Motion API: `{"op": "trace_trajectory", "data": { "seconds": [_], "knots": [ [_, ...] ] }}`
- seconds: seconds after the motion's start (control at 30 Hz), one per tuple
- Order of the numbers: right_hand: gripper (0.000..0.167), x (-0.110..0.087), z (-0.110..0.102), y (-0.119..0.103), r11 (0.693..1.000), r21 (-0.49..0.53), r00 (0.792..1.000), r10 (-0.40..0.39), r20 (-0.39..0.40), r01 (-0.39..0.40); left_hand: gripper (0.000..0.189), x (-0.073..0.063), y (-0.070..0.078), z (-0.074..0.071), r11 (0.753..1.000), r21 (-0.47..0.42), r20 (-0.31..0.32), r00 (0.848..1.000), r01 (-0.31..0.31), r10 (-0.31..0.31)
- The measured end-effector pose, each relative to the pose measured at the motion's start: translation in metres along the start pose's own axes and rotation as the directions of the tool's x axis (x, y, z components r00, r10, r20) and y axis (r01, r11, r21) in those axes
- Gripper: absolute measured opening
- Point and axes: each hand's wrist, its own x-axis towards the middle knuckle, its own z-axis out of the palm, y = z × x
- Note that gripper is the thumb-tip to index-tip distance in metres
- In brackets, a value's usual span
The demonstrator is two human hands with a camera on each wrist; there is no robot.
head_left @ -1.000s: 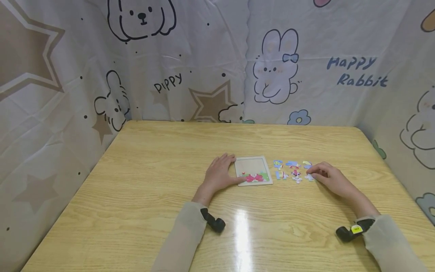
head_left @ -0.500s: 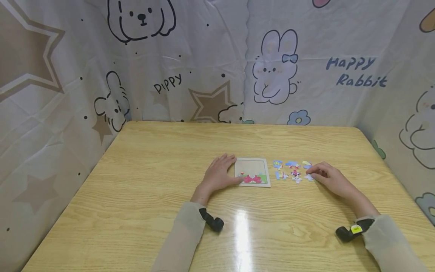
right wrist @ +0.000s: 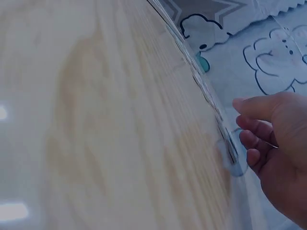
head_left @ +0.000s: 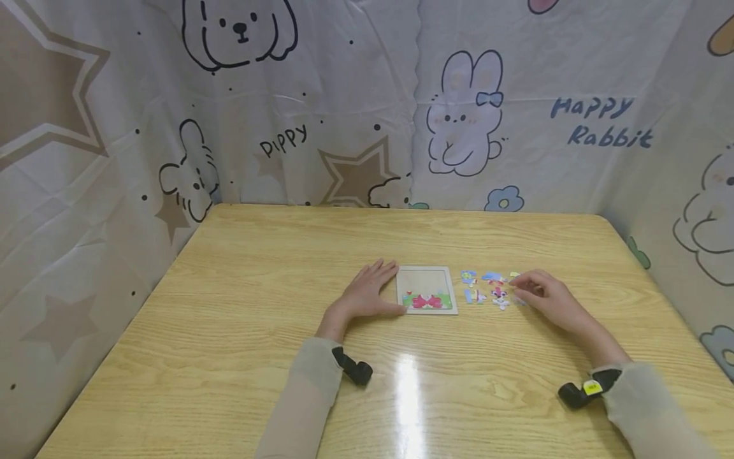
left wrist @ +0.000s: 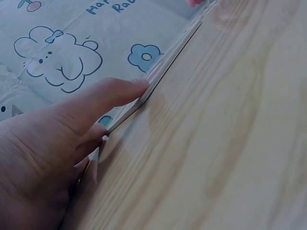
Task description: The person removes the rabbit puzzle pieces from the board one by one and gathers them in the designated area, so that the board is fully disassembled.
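Note:
In the head view a square puzzle board (head_left: 424, 280) lies on the table, with pink and green pieces along its near edge. My left hand (head_left: 367, 294) rests at its left side, fingers at the far corner and thumb at the near corner. In the left wrist view the left thumb (left wrist: 127, 88) touches the board's edge. My right hand (head_left: 545, 296) hovers over the right-hand loose pieces, thumb and fingertips apart; no piece shows between them in the right wrist view. A puzzle piece with a face (head_left: 500, 298) lies left of it. Pieces under the fingers are partly hidden.
More loose puzzle pieces (head_left: 468, 276) lie in two rows right of the board. The wooden table (head_left: 241, 331) reaches back to a printed cloth (head_left: 355, 95). A strapped wrist camera (head_left: 352, 366) sits on each forearm.
The board first shifts slightly left and nearer. My left thumb slides back from the pink pieces to the board's corner. My right hand lifts off the near right piece and shifts slightly left.

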Motion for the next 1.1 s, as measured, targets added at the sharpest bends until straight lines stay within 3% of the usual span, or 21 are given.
{"op": "trace_trajectory", "data": {
  "seconds": [0.23, 0.6, 0.8, 1.1],
  "knots": [
    [0.018, 0.018, 0.022, -0.026, 0.995, 0.027, 0.995, -0.094, -0.015, 0.095, 0.097, -0.001, -0.001, -0.001, 1.000, -0.012, 0.003, 1.000, -0.015, 0.015],
    [0.024, 0.041, 0.057, -0.071, 0.986, 0.096, 0.981, -0.145, 0.128, 0.133, 0.095, -0.003, -0.002, -0.003, 0.999, -0.035, 0.011, 1.000, -0.025, 0.025],
    [0.029, 0.049, 0.076, -0.097, 0.985, 0.122, 0.962, -0.146, 0.229, 0.120, 0.095, -0.003, -0.003, -0.004, 0.999, -0.029, 0.016, 1.000, -0.025, 0.025],
    [0.032, 0.058, 0.094, -0.116, 0.969, 0.118, 0.925, -0.244, 0.292, 0.218, 0.094, -0.002, -0.002, -0.003, 0.999, -0.033, 0.017, 1.000, -0.025, 0.026]
  ]
}}
